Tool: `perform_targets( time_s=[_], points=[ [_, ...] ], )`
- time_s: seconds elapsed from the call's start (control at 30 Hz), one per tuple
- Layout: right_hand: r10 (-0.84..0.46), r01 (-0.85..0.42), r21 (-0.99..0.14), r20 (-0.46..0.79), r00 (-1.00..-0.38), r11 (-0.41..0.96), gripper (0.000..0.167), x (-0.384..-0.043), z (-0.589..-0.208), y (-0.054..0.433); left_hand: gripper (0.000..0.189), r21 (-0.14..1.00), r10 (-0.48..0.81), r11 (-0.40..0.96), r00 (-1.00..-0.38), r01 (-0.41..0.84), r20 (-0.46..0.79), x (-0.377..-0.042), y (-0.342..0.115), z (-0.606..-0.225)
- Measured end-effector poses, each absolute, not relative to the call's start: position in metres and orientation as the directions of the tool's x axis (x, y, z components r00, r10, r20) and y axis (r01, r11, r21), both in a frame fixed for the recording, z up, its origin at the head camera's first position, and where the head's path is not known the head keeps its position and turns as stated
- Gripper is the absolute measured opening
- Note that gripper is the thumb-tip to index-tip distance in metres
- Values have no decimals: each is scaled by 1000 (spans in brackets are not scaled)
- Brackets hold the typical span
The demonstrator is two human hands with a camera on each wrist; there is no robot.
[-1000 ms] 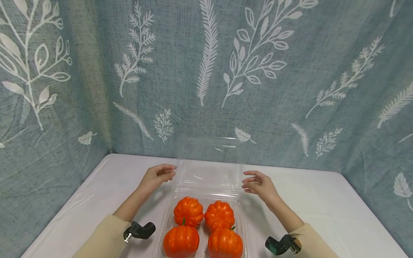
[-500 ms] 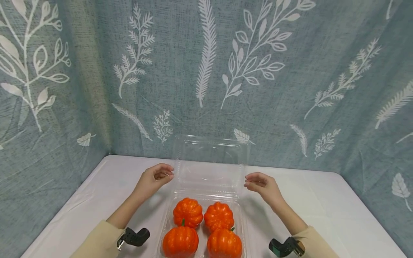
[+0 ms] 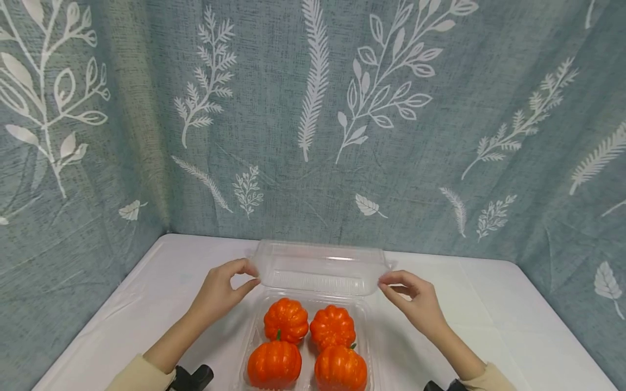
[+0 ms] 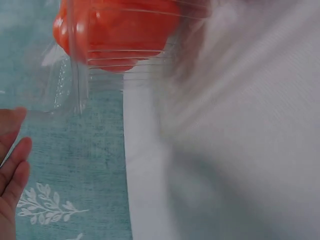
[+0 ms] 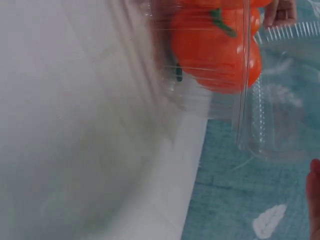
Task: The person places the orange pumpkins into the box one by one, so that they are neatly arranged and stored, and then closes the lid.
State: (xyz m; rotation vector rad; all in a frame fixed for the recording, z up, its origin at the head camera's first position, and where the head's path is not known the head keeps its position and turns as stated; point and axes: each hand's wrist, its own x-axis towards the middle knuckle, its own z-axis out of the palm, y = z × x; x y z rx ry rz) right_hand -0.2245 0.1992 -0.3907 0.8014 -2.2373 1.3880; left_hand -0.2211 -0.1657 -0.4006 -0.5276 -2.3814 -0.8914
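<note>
In the head view, a clear plastic clamshell container (image 3: 370,331) stands with several orange pumpkins (image 3: 274,364) in its base. Its hinged lid (image 3: 320,266) is raised and tilts forward over the back edge. My left hand (image 3: 217,290) pinches the lid's left edge between thumb and fingertips. At the opposite edge, my right hand (image 3: 418,301) has its thumb and index finger pinched together on the lid. The left wrist view shows left fingers (image 4: 17,165) beside the clear lid; only a sliver of the right hand (image 5: 314,195) enters the right wrist view.
A white-covered table (image 3: 489,320) carries the container. Behind and at both sides hangs a blue-green curtain (image 3: 274,108) with white leaf prints. Dark wrist-worn devices (image 3: 193,377) sit by the beige sleeves (image 3: 142,374).
The lid has swung from nearly upright toward me and lower. Both hands, earlier beside its edges with looser fingers, have come down and nearer, with fingertips now pinched at the edges.
</note>
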Motion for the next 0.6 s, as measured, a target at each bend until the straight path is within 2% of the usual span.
perform_targets(
  time_s=[0.1, 0.2, 0.3, 0.5, 0.6],
  points=[
    [-322, -752, -542, 685, -654, 374, 25, -214, -389, 200, 22, 417, 227, 727, -764, 545, 604, -214, -170, -399],
    [-380, -802, -439, 717, -584, 405, 31, -208, -397, 206, 18, 392, 277, 743, -783, 543, 557, -206, -173, -396],
    [-423, -807, -406, 699, -577, 429, 34, -202, -409, 212, 16, 408, 301, 751, -820, 518, 488, -196, -176, -392],
    [-475, -770, -475, 607, -637, 426, 25, -180, -411, 213, 9, 525, 243, 750, -906, 402, 347, -175, -176, -391],
    [-501, -742, -511, 548, -670, 434, 20, -170, -413, 214, 17, 573, 266, 723, -921, 387, 286, -166, -177, -394]
  ],
)
